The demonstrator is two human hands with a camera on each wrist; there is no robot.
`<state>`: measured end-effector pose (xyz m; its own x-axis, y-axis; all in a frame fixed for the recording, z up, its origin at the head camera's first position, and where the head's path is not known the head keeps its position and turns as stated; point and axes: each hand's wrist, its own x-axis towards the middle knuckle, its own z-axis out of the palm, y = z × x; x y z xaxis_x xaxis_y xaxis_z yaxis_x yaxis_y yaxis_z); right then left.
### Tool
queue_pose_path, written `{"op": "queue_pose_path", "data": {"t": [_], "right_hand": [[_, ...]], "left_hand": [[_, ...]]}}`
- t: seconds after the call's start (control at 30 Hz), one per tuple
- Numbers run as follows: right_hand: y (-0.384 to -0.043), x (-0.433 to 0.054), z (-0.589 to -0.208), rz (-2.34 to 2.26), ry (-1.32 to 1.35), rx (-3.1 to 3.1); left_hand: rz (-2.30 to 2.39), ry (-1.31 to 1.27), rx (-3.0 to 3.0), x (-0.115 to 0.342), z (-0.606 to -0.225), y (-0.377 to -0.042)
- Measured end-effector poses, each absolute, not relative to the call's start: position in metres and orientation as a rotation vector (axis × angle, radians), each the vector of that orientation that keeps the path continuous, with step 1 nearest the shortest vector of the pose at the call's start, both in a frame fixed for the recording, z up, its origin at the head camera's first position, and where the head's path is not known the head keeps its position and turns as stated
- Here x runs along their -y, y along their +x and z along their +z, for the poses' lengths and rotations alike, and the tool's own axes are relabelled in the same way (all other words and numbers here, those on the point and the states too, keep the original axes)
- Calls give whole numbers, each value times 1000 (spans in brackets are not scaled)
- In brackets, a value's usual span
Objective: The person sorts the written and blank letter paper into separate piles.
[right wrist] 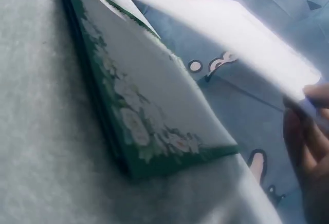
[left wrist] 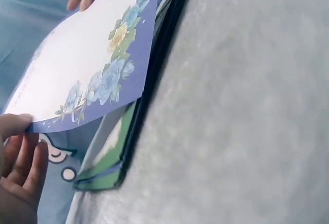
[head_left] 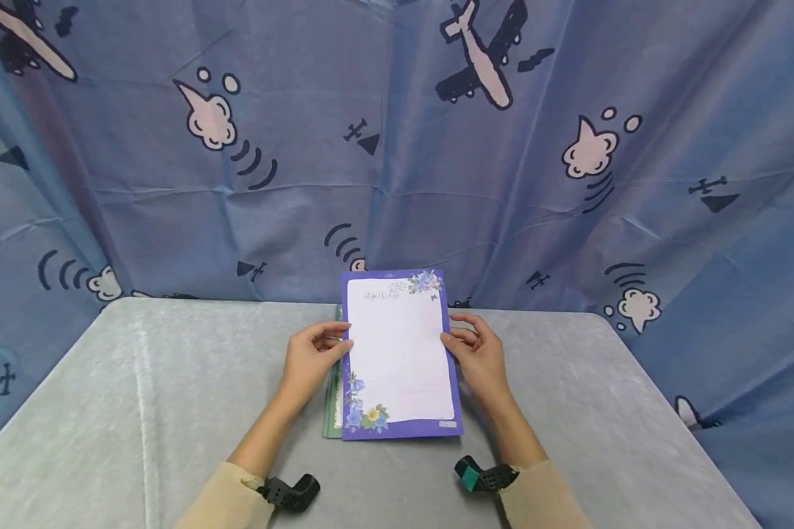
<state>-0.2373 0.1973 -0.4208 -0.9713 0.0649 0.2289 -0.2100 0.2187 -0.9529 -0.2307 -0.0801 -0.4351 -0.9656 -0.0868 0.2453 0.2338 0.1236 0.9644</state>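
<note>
In the head view, we see the left hand [head_left: 307, 361] and right hand [head_left: 483, 360] pinching opposite edges of a purple sheet [head_left: 400, 360] above the table [head_left: 198, 375]. Left wrist: we see green paper [left wrist: 112, 163] beneath. Right wrist: the sheet tilts.

Left hand [head_left: 311, 358] on one edge, right hand [head_left: 481, 358] on the other, and both are pinching a purple-bordered sheet [head_left: 400, 360], printed flowers [head_left: 426, 281] in its upper right and lower left corners! Green paper [head_left: 330, 420] peeks out at its left, pale table [head_left: 205, 382] beneath, blue curtain [head_left: 304, 73] with planes [head_left: 479, 56] hanging behind.
</note>
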Motion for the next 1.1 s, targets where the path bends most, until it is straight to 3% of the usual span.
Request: {"op": "queue_pose_path", "data": {"t": [0.17, 0.83, 1.1], "right_hand": [[-234, -202, -410, 1757, 231, 2226], [-219, -241, -360, 1610, 194, 2353], [-215, -267, -353, 1515, 9, 2387]], "left_hand": [[-1942, -169, 2150, 76, -424, -227], [-1868, -334, 2155, 43, -376, -230], [-1916, -352, 2159, 6, -374, -234]]}}
